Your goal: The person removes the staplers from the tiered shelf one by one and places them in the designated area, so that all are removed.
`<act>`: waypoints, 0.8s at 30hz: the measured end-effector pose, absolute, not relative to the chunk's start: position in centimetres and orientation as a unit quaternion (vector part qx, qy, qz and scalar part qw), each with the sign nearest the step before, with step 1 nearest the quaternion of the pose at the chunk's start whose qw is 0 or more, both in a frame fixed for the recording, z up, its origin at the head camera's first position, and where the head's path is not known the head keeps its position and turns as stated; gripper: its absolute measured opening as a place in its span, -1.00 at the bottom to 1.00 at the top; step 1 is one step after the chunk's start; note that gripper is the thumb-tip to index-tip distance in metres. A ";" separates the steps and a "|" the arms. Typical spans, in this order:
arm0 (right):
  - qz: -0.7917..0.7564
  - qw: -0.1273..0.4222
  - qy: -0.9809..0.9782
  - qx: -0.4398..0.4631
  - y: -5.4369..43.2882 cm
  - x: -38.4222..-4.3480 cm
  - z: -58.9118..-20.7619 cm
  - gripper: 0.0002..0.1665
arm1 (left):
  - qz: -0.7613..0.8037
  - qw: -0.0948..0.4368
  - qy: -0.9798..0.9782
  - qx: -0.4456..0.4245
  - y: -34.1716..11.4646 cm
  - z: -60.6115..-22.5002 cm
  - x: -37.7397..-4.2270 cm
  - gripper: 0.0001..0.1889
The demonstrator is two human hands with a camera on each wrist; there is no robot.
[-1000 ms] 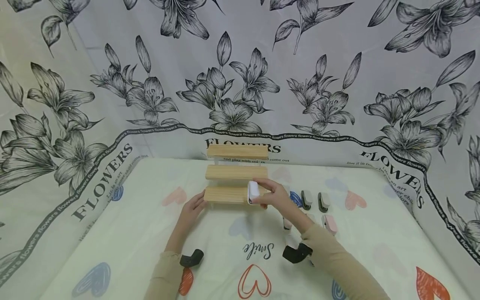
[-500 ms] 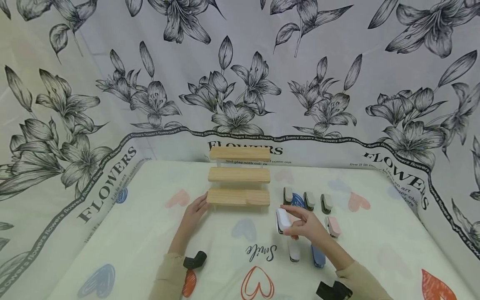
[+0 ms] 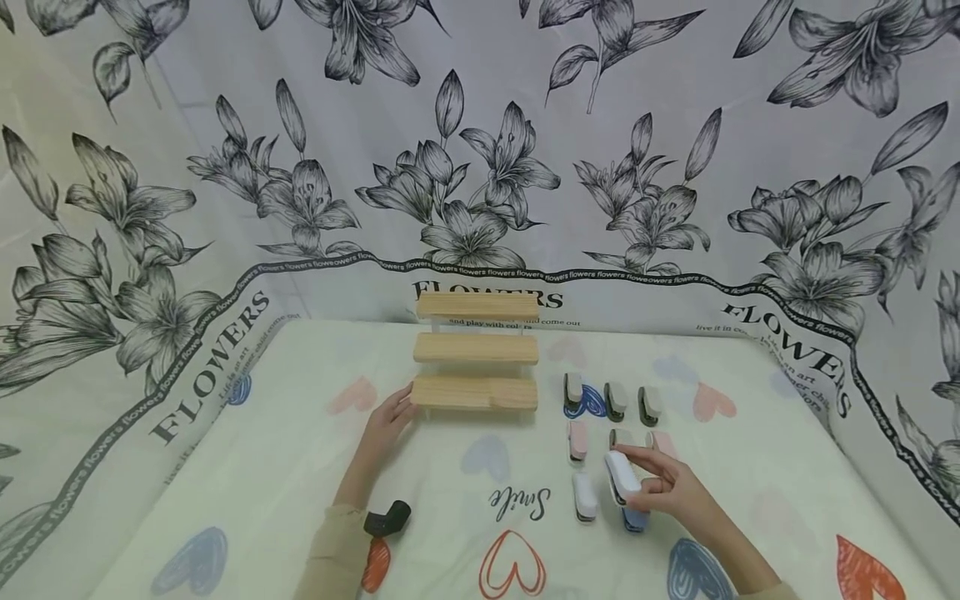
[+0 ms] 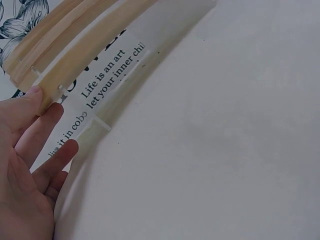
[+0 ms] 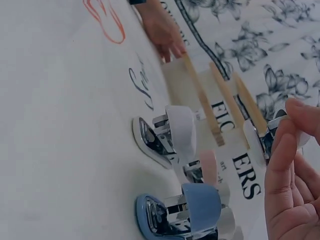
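Note:
In the head view, my right hand (image 3: 678, 496) pinches a small white stapler (image 3: 622, 477) between thumb and fingers. It is held above the cloth, partly covering a blue stapler (image 3: 634, 521). Another white stapler (image 3: 585, 497) stands just to its left, and the right wrist view shows both the standing white stapler (image 5: 181, 132) and the blue one (image 5: 200, 210) from the side. My left hand (image 3: 386, 425) grips the left end of the lowest board of a three-step wooden rack (image 3: 472, 392); in the left wrist view its thumb lies on the board (image 4: 75, 62).
Behind the held stapler stand a pink stapler (image 3: 577, 440), a second pink one (image 3: 662, 443) and a greyish one (image 3: 619, 437). Farther back are light-topped staplers with dark bases (image 3: 615, 402). A floral curtain (image 3: 480, 167) hangs behind the cloth-covered surface (image 3: 270, 467).
My right hand has carried the white stapler from over the lowest board rightward and nearer to me, over the blue stapler. My left hand stays at the board's end.

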State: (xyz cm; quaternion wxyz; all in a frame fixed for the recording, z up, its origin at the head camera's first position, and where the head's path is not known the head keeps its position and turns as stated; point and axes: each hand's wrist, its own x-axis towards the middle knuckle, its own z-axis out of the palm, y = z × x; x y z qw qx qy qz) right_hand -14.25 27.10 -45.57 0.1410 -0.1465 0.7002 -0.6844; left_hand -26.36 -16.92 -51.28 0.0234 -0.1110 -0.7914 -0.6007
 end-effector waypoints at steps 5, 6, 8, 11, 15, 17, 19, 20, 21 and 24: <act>-0.709 0.133 0.681 -0.127 27.9 -13.3 -46.2 -0.27 | -0.591 0.033 -0.798 -0.111 -17.1 -51.4 -26.7 -0.44; -0.710 0.130 0.681 -0.121 28.1 -13.1 -46.3 -0.27 | -0.590 0.033 -0.799 -0.108 -17.0 -51.5 -26.8 -0.44; -0.711 0.124 0.684 -0.105 28.5 -12.5 -46.4 -0.27 | -0.589 0.029 -0.801 -0.102 -16.9 -51.7 -26.9 -0.44; -0.710 0.125 0.690 -0.073 29.4 -11.3 -46.5 -0.28 | -0.592 0.016 -0.800 -0.095 -16.7 -52.1 -27.0 -0.43; -0.699 0.139 0.701 -0.014 30.6 -9.9 -46.9 -0.28 | -0.594 0.005 -0.798 -0.104 -16.3 -52.6 -27.1 -0.39; -0.688 0.145 0.711 0.017 31.1 -9.5 -47.2 -0.27 | -0.596 0.009 -0.796 -0.107 -16.2 -52.6 -27.1 -0.38; -0.679 0.145 0.719 0.031 31.6 -9.4 -47.5 -0.24 | -0.589 0.019 -0.800 -0.114 -16.0 -52.6 -27.1 -0.38; -0.675 0.143 0.723 0.034 31.8 -9.3 -47.6 -0.22 | -0.589 0.021 -0.800 -0.116 -16.0 -52.7 -27.1 -0.38; -0.672 0.141 0.726 0.036 32.0 -9.3 -47.8 -0.20 | -0.588 0.021 -0.800 -0.120 -15.9 -52.7 -27.1 -0.38; -0.663 0.136 0.736 0.025 32.4 -9.8 -48.4 -0.19 | -0.589 0.023 -0.798 -0.122 -16.1 -52.5 -27.2 -0.37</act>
